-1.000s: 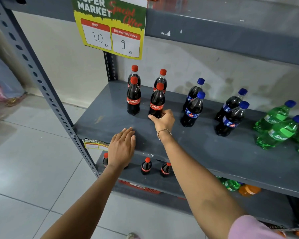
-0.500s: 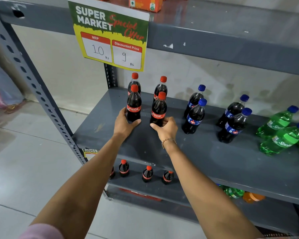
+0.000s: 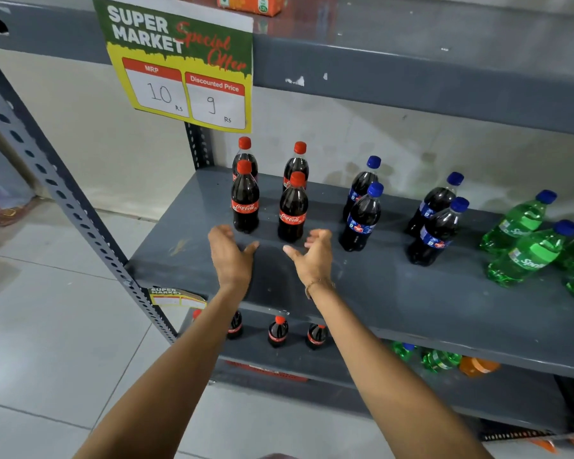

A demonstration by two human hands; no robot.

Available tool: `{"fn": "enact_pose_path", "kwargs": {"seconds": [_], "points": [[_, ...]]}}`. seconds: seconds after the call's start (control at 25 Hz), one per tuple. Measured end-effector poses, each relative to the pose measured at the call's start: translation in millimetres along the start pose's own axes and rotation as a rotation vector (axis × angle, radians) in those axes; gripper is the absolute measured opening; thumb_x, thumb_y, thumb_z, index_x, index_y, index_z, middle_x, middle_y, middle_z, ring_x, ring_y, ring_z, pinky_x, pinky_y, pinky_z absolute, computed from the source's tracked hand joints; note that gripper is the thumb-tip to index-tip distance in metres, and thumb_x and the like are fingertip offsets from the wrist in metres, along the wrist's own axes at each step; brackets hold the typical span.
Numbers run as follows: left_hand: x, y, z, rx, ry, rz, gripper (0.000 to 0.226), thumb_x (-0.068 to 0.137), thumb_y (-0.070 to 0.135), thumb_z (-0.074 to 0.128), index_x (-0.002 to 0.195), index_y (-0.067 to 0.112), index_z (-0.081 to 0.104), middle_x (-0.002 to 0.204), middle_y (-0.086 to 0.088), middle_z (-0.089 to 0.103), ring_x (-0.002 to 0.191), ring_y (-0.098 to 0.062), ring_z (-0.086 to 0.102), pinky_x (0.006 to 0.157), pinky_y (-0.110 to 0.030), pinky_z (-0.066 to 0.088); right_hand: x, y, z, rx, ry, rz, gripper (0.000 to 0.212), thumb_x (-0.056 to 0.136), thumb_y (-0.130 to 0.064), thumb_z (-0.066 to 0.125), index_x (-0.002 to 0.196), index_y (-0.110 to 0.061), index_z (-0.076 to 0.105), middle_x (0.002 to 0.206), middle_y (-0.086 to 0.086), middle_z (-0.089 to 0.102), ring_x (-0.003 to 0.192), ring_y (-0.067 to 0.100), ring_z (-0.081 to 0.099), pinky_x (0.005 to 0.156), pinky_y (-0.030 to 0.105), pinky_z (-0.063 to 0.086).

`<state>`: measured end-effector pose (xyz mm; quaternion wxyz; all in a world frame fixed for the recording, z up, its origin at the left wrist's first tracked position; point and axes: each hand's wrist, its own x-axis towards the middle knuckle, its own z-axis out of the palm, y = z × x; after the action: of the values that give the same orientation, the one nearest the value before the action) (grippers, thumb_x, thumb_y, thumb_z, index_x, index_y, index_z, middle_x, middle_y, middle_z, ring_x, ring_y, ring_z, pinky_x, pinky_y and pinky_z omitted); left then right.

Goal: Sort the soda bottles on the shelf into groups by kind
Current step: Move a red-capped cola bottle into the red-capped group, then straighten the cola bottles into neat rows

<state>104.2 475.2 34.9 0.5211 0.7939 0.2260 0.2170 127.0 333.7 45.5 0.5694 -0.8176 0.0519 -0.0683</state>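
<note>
On the grey shelf [image 3: 394,293] stand several red-capped Coca-Cola bottles [image 3: 245,202] at the left, in two rows. Several blue-capped dark cola bottles [image 3: 361,217] stand in the middle. Several green Sprite bottles [image 3: 527,253] are grouped at the right. My left hand [image 3: 231,253] hovers open just in front of the front-left Coca-Cola bottle. My right hand [image 3: 313,255] hovers open just in front of the front-right Coca-Cola bottle [image 3: 292,210]. Neither hand touches a bottle.
A "Super Market Special Offer" price sign [image 3: 183,64] hangs from the shelf above. The lower shelf holds small Coca-Cola bottles [image 3: 278,331], green bottles [image 3: 439,359] and an orange one [image 3: 476,366]. A perforated grey upright [image 3: 63,200] stands left. Tiled floor lies below.
Both hands have let go of the two front Coca-Cola bottles and pulled back a little toward me, fingers spread. The bottles stay upright in place.
</note>
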Motion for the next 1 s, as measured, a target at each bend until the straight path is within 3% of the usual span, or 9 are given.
{"fn": "enact_pose_path", "kwargs": {"seconds": [0.08, 0.12, 0.2, 0.24, 0.36, 0.48, 0.64, 0.84, 1.0], "points": [[-20, 6, 10, 0.024, -0.057, 0.032, 0.042, 0.076, 0.011, 0.074, 0.105, 0.014, 0.043, 0.098, -0.002, 0.051, 0.081, -0.015, 0.051, 0.083, -0.044, 0.049, -17, 10, -20, 0.089, 0.127, 0.041, 0.041, 0.071, -0.013, 0.076, 0.094, -0.010, 0.043, 0.093, 0.011, 0.053, 0.079, 0.020, 0.054, 0.072, 0.027, 0.046], [-23, 11, 16, 0.029, -0.131, 0.053, 0.044, 0.076, 0.011, 0.074, 0.108, 0.014, 0.044, 0.101, -0.001, 0.052, 0.084, -0.013, 0.052, 0.086, -0.042, 0.049, -23, 15, -32, 0.127, 0.240, 0.064, 0.038, 0.072, -0.013, 0.075, 0.090, -0.011, 0.042, 0.092, 0.012, 0.052, 0.075, 0.021, 0.054, 0.071, 0.033, 0.048], [-19, 21, 30, 0.033, -0.268, 0.089, 0.065, 0.073, 0.015, 0.078, 0.126, 0.008, 0.040, 0.124, -0.007, 0.049, 0.111, -0.021, 0.051, 0.100, -0.039, 0.043, -19, 26, -56, 0.126, 0.424, 0.060, 0.040, 0.072, -0.014, 0.075, 0.095, -0.007, 0.043, 0.101, 0.014, 0.044, 0.082, 0.024, 0.051, 0.082, 0.042, 0.049], [-16, 27, 36, 0.039, -0.321, 0.088, 0.079, 0.072, 0.016, 0.079, 0.135, 0.005, 0.033, 0.136, -0.010, 0.042, 0.125, -0.025, 0.044, 0.107, -0.039, 0.037, -13, 29, -68, 0.111, 0.426, 0.042, 0.047, 0.072, -0.015, 0.076, 0.103, -0.003, 0.044, 0.109, 0.014, 0.041, 0.092, 0.024, 0.049, 0.089, 0.039, 0.048], [-10, 41, 51, 0.038, -0.376, 0.050, 0.085, 0.073, 0.018, 0.078, 0.140, 0.002, 0.028, 0.143, -0.013, 0.041, 0.132, -0.027, 0.038, 0.108, -0.034, 0.032, 9, 26, -95, 0.093, 0.162, 0.036, 0.075, 0.073, -0.019, 0.076, 0.131, -0.005, 0.030, 0.132, 0.007, 0.036, 0.120, 0.018, 0.039, 0.091, 0.015, 0.042], [-7, 46, 53, 0.059, -0.359, 0.050, 0.063, 0.077, 0.019, 0.075, 0.129, 0.004, 0.042, 0.128, -0.014, 0.056, 0.119, -0.029, 0.051, 0.094, -0.029, 0.038, 21, 25, -103, 0.064, -0.010, 0.049, 0.076, 0.073, -0.018, 0.076, 0.133, -0.013, 0.029, 0.131, 0.001, 0.045, 0.117, 0.011, 0.042, 0.098, 0.024, 0.035], [-7, 45, 55, 0.070, -0.310, 0.069, 0.055, 0.077, 0.020, 0.074, 0.123, 0.003, 0.048, 0.121, -0.014, 0.061, 0.113, -0.028, 0.055, 0.086, -0.024, 0.037, 26, 32, -99, 0.115, 0.057, 0.064, 0.061, 0.076, -0.010, 0.073, 0.128, -0.012, 0.041, 0.129, 0.006, 0.055, 0.115, 0.014, 0.051, 0.100, 0.026, 0.037], [-9, 41, 57, 0.073, -0.303, 0.074, 0.052, 0.077, 0.021, 0.075, 0.119, 0.004, 0.048, 0.118, -0.013, 0.061, 0.110, -0.027, 0.056, 0.085, -0.024, 0.038, 28, 34, -97, 0.117, 0.068, 0.054, 0.057, 0.078, -0.007, 0.069, 0.128, -0.012, 0.042, 0.131, 0.008, 0.055, 0.118, 0.017, 0.051, 0.101, 0.026, 0.037], [-15, 40, 56, -0.004, -0.272, 0.008, 0.084, 0.072, 0.019, 0.079, 0.138, 0.003, 0.031, 0.141, -0.013, 0.043, 0.131, -0.027, 0.039, 0.107, -0.033, 0.032, 25, 33, -101, 0.106, -0.007, 0.041, 0.067, 0.077, -0.011, 0.071, 0.133, -0.012, 0.034, 0.136, 0.006, 0.049, 0.125, 0.018, 0.046, 0.104, 0.027, 0.035]]}}
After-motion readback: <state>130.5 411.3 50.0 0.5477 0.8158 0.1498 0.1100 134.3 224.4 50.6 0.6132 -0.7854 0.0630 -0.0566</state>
